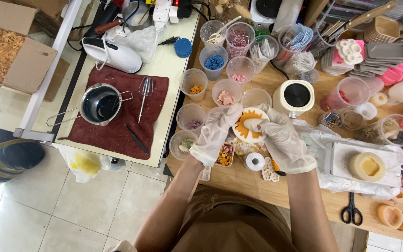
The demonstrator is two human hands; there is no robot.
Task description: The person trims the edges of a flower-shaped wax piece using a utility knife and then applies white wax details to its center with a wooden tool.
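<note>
Both my hands wear thin white gloves and hold one round white mould (249, 125) with an orange flower-shaped piece in it, raised above the wooden table (276, 186). My left hand (215, 133) grips the mould's left edge. My right hand (283, 140) grips the right edge, its thumb pressing on the middle of the orange piece. Under my hands lie a small tray of orange bits (225, 155), a roll of white tape (254, 161) and a small white flower-shaped piece (269, 171).
Several clear plastic cups (213, 60) with coloured bits stand behind my hands. A cream jar with a black lid (297, 95), a round cream candle (367, 166) on a white sheet, scissors (351, 211) and pink moulds (399, 72) lie right. Left, a metal pot (100, 103) rests on a maroon towel.
</note>
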